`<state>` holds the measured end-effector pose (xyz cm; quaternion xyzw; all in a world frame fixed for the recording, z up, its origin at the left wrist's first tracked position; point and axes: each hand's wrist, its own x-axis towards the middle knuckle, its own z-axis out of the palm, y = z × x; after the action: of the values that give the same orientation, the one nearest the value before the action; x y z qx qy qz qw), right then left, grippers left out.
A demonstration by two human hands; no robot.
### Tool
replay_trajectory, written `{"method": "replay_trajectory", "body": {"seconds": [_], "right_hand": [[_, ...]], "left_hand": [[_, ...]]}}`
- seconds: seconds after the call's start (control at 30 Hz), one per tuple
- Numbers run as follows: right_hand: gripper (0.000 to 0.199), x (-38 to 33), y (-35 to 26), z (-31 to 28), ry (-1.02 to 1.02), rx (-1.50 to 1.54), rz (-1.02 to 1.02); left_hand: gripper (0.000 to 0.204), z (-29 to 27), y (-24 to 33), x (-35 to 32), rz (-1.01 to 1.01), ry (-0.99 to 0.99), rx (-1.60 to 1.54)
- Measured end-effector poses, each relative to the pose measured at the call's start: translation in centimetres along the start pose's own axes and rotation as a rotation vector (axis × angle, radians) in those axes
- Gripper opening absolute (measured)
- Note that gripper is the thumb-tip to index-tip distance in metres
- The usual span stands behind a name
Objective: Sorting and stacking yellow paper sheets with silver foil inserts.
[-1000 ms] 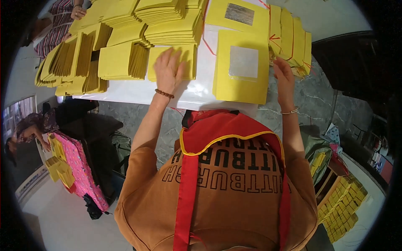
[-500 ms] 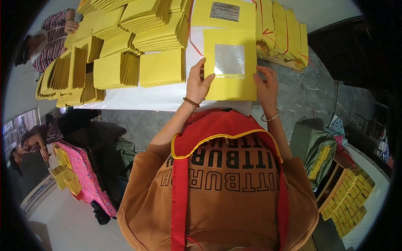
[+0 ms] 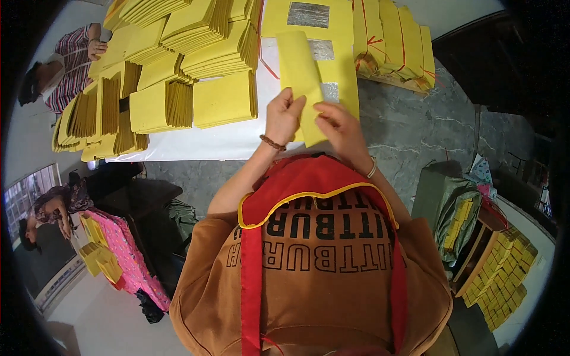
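Observation:
A yellow paper sheet [image 3: 295, 65] is bent over lengthwise into a narrow strip, slightly tilted. My left hand [image 3: 284, 115] grips its lower left side, thumb on top. My right hand [image 3: 339, 130] is at the strip's lower right edge, fingers curled and thumb close to them, touching the paper. Beneath lie more flat yellow sheets [image 3: 347, 68] with silver foil patches [image 3: 330, 92], partly covered by the strip and my right hand. Another foil-patched sheet [image 3: 279, 21] lies farther back.
Stacks of folded yellow paper [image 3: 222, 98] crowd the left of the white-covered table [image 3: 196, 142]. Bundles tied with red string [image 3: 386, 44] stand at the back right. A person in a striped top [image 3: 71, 56] is at the far left; another person [image 3: 59, 202] is near a pink cloth [image 3: 122, 249].
The sheet, flat with its foil patch showing, is now folded over toward the left. My right hand has moved left from the sheet's right edge; my left hand stays near its place.

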<state>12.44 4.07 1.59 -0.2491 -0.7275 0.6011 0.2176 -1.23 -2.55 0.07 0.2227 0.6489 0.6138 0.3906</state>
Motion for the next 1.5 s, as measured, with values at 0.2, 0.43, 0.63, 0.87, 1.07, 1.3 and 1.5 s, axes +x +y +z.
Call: {"method": "replay_trajectory", "body": {"seconds": [0.2, 0.43, 0.63, 0.87, 1.07, 1.3, 1.5], "right_hand": [[0.03, -0.6, 2.7, -4.8, 0.349, -0.154, 0.167], [0.033, -1.4, 4.7, -4.6, 0.308, -0.203, 0.108], [0.034, -1.5, 2.7, -4.0, 0.303, -0.273, 0.083], [0.032, -1.4, 2.9, -3.8, 0.312, -0.289, 0.012], [0.032, -0.8, -0.2, -1.7, 0.326, 0.165, -0.01], [0.03, -1.0, -0.9, 0.3, -0.069, -0.008, -0.046], [0.028, -0.9, 0.4, -1.0, 0.047, -0.017, -0.084]], "left_hand": [[0.027, -4.3, 4.0, 1.1, 0.123, 0.014, -0.058], [0.051, -4.2, 4.9, 1.2, 0.129, -0.173, 0.402], [0.028, -2.1, 2.6, 1.0, 0.242, -0.125, 0.532], [0.023, -3.1, 1.5, 2.2, 0.223, -0.076, 0.418], [0.023, -2.8, -0.6, 1.5, 0.082, -0.086, 0.3], [0.023, -1.7, 0.0, 1.2, 0.145, -0.073, 0.202], [0.023, -1.0, 0.5, 1.1, -0.056, -0.053, 0.249]]}}
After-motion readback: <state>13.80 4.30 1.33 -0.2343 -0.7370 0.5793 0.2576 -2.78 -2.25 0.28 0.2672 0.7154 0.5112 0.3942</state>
